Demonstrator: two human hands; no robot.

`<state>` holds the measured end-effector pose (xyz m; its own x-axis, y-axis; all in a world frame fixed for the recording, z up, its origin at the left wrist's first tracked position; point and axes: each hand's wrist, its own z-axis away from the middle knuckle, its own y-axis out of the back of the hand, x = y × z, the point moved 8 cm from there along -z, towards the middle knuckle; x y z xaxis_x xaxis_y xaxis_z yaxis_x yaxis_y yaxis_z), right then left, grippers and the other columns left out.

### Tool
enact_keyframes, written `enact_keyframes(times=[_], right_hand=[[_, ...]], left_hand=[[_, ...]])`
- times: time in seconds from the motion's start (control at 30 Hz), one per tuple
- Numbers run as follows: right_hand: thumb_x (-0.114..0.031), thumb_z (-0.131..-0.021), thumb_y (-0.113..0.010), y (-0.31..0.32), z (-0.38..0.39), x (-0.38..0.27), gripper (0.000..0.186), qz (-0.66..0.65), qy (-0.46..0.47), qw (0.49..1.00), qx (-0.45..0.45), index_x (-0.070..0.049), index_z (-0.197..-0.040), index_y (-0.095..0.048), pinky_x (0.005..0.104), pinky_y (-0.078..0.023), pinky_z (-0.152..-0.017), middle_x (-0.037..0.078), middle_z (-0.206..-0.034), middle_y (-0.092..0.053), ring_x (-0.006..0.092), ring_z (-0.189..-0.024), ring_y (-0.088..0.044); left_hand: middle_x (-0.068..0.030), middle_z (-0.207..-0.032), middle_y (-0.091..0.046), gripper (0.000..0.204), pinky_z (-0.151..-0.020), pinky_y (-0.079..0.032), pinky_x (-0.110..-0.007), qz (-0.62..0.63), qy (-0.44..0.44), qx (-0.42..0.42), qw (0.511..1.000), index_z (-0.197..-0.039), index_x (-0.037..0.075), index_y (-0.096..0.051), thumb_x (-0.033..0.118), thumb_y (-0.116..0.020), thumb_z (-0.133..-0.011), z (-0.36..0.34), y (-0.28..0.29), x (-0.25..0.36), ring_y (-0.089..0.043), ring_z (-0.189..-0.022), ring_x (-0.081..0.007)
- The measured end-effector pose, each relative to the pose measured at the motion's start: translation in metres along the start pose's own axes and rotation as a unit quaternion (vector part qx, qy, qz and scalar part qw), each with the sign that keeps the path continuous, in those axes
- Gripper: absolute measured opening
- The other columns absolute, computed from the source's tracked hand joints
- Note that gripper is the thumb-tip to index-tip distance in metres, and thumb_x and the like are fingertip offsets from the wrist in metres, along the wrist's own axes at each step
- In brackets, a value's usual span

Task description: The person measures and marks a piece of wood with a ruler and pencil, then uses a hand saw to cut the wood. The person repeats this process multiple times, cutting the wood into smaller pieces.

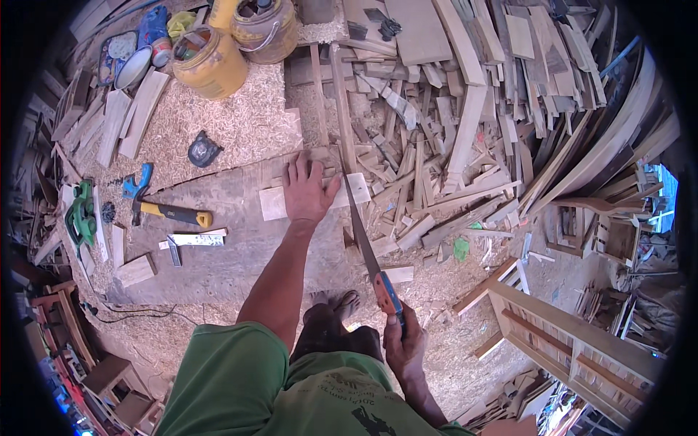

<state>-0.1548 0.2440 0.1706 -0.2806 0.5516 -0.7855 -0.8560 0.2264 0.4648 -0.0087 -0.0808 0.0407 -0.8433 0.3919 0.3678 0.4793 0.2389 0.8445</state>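
Observation:
A pale wooden board (275, 204) lies crosswise on the worn workbench (240, 269), its right end sticking out past the bench edge. My left hand (307, 192) presses flat on this board with the fingers spread. In my right hand (407, 347) is a handsaw (363, 238), gripped by its orange and blue handle. The saw's long blade slants up and left from my hand, and its far end meets the board just right of my left thumb. Whether the teeth have cut into the wood, I cannot tell.
Left on the bench lie a yellow-black hammer (174, 213), a try square (195, 239), a green hand plane (81, 218) and a dark tape measure (204, 149). Yellow buckets (211, 73) stand at the far left. Offcuts (429, 174) heap up at right, near a wooden frame (560, 327).

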Motion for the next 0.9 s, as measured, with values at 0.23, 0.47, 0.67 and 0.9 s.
enact_keyframes(times=[0.23, 0.47, 0.67, 0.9], right_hand=[[-0.03, -0.116, -0.059, -0.005, 0.009, 0.006, 0.04, -0.016, -0.021, 0.999, 0.019, -0.003, -0.145, -0.065, 0.0391, -0.052, -0.059, 0.013, -0.079, -0.069, 0.021, -0.065, -0.067], [-0.027, -0.115, -0.059, -0.028, -0.055, -0.018, 0.036, 0.043, 0.067, 0.996, 0.042, -0.002, -0.14, -0.066, 0.0523, -0.055, -0.063, 0.027, -0.086, -0.074, 0.0491, -0.075, -0.075], [-0.029, -0.116, -0.058, -0.009, -0.002, -0.008, 0.038, 0.007, 0.017, 0.999, 0.042, 0.002, -0.137, -0.066, 0.0422, -0.052, -0.059, 0.016, -0.075, -0.068, 0.0284, -0.064, -0.068], [-0.032, -0.117, -0.056, -0.042, -0.077, -0.022, 0.038, 0.007, 0.034, 0.998, 0.053, 0.004, -0.125, -0.067, 0.0381, -0.048, -0.056, 0.012, -0.07, -0.063, 0.0188, -0.062, -0.063]], left_hand=[[-0.0188, -0.154, -0.056, 0.049, -0.126, -0.034, -0.06, 0.002, 0.025, -0.016, 1.0, -0.121, 0.009, -0.068, 0.052, -0.075, -0.097, 0.004, -0.007, -0.009, -0.047, -0.148, -0.0418], [-0.0203, -0.153, -0.058, 0.049, -0.123, -0.037, -0.06, 0.003, 0.011, 0.002, 1.0, -0.118, 0.008, -0.068, 0.052, -0.074, -0.099, 0.003, -0.004, -0.002, -0.05, -0.144, -0.0435], [-0.021, -0.153, -0.058, 0.047, -0.123, -0.037, -0.061, 0.016, 0.017, 0.005, 1.0, -0.116, 0.008, -0.067, 0.05, -0.075, -0.098, 0.005, 0.002, -0.002, -0.051, -0.143, -0.0441], [-0.0207, -0.154, -0.056, 0.052, -0.124, -0.036, -0.064, 0.006, 0.014, -0.008, 1.0, -0.12, 0.006, -0.068, 0.052, -0.074, -0.096, 0.003, -0.006, -0.004, -0.049, -0.147, -0.0441]])
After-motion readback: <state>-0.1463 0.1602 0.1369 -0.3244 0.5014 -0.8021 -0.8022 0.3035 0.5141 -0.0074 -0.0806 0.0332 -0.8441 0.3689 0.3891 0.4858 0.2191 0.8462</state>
